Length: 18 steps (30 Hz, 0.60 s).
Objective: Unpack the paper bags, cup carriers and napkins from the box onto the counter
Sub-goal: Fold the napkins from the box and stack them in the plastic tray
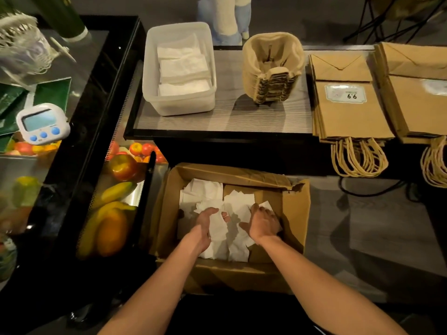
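Reaching down into the box (295, 213), your left hand (208, 223) curls round some loose napkins (238, 209). Your right hand (262, 223) bends its fingers onto the same pile; you cannot tell if it grips. Past your hands, the counter (229, 117) holds a tub (179, 108), cup carriers (273, 68) and paper bags (348, 114).

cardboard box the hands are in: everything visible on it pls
The cardboard box is brown corrugated card, open on top, with creased flaps and a torn far right corner. It sits below the counter, right of the fruit case. Loose white napkins lie scattered inside over its bare bottom. The left hand and right hand reach in and curl round napkins.
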Available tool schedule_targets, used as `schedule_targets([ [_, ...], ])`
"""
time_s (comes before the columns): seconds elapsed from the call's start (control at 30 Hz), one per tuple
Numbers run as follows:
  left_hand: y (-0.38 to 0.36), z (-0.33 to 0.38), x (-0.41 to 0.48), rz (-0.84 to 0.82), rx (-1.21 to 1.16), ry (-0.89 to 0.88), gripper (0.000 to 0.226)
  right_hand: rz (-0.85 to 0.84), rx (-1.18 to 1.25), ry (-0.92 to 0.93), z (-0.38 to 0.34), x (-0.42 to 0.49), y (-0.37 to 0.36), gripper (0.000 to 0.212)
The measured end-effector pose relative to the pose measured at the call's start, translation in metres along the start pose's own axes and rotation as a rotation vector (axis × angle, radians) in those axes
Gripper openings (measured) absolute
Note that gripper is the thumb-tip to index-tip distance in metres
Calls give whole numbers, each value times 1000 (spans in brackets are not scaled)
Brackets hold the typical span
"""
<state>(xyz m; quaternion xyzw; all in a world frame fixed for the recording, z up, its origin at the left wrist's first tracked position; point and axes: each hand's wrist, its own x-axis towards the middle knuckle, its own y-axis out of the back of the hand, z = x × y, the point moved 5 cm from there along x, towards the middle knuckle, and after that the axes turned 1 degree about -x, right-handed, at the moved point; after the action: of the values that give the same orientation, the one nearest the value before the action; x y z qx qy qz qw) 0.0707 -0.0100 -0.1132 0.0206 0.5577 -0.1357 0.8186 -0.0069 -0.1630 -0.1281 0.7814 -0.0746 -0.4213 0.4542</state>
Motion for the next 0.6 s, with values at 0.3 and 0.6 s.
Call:
schedule_targets([
  [0.3,13,5,3,55,24,-25,35,-109,653,-57,12,-3,13,39],
  [0.6,-22,5,-20,-248,-29,-170,59,-193,1400,45,1,-28,52,52],
])
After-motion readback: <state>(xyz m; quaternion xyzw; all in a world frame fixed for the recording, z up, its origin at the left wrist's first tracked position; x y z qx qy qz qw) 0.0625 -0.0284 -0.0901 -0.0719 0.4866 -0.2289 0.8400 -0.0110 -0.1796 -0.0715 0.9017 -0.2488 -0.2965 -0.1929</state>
